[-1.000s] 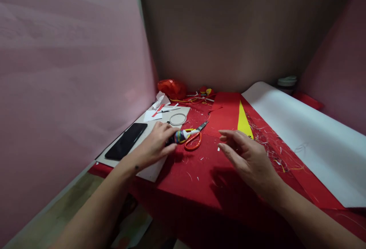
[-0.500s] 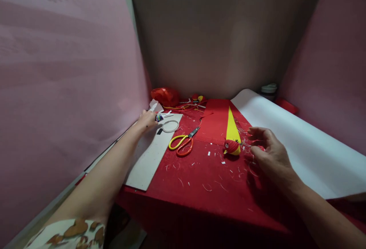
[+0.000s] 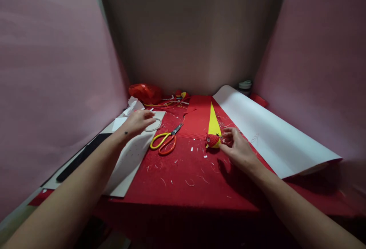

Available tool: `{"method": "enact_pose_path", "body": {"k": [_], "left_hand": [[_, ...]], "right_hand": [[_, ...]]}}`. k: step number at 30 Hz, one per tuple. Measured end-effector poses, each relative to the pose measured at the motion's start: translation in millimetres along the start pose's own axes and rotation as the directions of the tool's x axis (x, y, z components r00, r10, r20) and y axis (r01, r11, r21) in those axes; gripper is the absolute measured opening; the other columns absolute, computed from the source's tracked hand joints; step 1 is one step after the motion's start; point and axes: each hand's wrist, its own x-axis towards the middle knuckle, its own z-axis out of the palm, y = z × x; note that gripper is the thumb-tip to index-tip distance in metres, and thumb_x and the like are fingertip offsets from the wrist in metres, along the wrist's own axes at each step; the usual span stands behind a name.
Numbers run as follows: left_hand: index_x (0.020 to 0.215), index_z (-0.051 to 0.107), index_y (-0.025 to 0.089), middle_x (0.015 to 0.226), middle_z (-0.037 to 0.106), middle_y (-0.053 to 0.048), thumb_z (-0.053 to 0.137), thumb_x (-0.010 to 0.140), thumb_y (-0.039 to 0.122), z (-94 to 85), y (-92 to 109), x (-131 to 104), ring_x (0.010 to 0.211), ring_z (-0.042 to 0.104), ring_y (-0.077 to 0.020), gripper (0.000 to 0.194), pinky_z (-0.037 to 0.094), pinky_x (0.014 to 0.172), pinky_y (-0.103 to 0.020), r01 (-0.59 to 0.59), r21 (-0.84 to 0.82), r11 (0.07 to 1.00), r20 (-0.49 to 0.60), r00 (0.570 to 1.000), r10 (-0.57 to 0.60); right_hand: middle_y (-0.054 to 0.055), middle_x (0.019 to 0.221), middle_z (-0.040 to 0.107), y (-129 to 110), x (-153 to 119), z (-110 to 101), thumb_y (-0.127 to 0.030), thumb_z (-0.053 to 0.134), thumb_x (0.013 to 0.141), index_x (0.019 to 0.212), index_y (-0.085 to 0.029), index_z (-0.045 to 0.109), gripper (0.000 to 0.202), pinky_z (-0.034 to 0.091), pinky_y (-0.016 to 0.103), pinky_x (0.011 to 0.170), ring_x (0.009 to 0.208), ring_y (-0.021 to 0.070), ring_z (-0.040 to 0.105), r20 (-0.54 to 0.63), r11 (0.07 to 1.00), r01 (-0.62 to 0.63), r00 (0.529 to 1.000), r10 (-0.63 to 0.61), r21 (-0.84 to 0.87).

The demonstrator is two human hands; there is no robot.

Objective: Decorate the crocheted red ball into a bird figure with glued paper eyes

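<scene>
Here, in the head view, my left hand [image 3: 137,122] lies palm down at the far left of the counter [image 3: 200,180], its grip loose and open with nothing in it. The fingertips rest on the thin white ring [image 3: 153,126] that lies on the flat white card sheet [image 3: 128,161]. Just right of that ring lie the scissors with one yellow and one orange handle [image 3: 166,142], blades pointing to the far right, touching neither hand.

My right hand [image 3: 237,148] sits right of the middle, fingers curled. Thumb and forefinger pinch something thin at the right side of the small red and yellow bird-shaped paper figure [image 3: 213,141]; it is too small to tell what. The figure rests on the red covering at the near tip of the narrow yellow paper triangle [image 3: 214,121], which lies on a ribbed red sheet [image 3: 200,119].

To the right, a large white paper roll [image 3: 265,134] lies partly unrolled, well apart from my hand. A long black flat object [image 3: 81,157] lies at the left edge beside my forearm. A crumpled red plastic bag [image 3: 144,92] sits at the far left. Small paper scraps are scattered over the counter.
</scene>
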Motion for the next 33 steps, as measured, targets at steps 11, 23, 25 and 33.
{"method": "enact_pose_path", "body": {"k": [11,23,25,33], "left_hand": [[0.077,0.071,0.017,0.069,0.067,-0.003,0.067,0.064,0.021,86.1,47.6,-39.9,0.056,0.055,-0.0132,0.014,0.041,0.053,-0.024,0.124,-0.257,0.958,0.414,0.910,-0.007],[0.073,0.068,0.015,0.059,0.061,-0.001,0.070,0.062,0.017,95.9,45.0,-39.1,0.046,0.048,-0.0085,0.012,0.033,0.042,-0.020,0.248,-0.418,0.874,0.303,0.945,-0.123],[0.074,0.067,0.014,0.062,0.061,-0.001,0.072,0.060,0.017,87.5,53.4,-35.2,0.046,0.048,-0.0079,0.016,0.034,0.043,-0.020,0.233,-0.477,0.847,0.267,0.957,-0.113],[0.084,0.061,0.013,0.068,0.063,0.000,0.071,0.059,0.020,77.4,98.9,-23.3,0.049,0.051,-0.0067,0.028,0.038,0.046,-0.020,0.022,-0.860,0.510,-0.062,0.987,-0.147]], "right_hand": [[0.005,0.078,0.063,9.1,6.2,14.3,-0.047,0.070,0.067,0.095,-0.021,0.047,0.045,0.044,0.040,0.067,0.077,0.0272,0.063,-0.038,0.992,-0.111,0.993,0.109,-0.060],[0.009,0.093,0.065,-8.2,0.3,5.4,-0.044,0.072,0.070,0.102,-0.021,0.050,0.045,0.049,0.042,0.076,0.088,0.0267,0.066,0.022,0.911,-0.144,0.989,0.146,0.386],[0.009,0.098,0.067,-17.4,3.2,-1.2,-0.039,0.072,0.070,0.101,-0.021,0.053,0.040,0.050,0.042,0.080,0.088,0.0252,0.066,0.098,0.780,-0.157,0.988,0.123,0.606],[0.008,0.100,0.067,-60.1,39.4,-8.1,-0.031,0.068,0.068,0.090,-0.021,0.062,0.025,0.048,0.053,0.092,0.097,0.0287,0.062,0.299,0.416,-0.234,0.949,-0.097,0.879]]}}
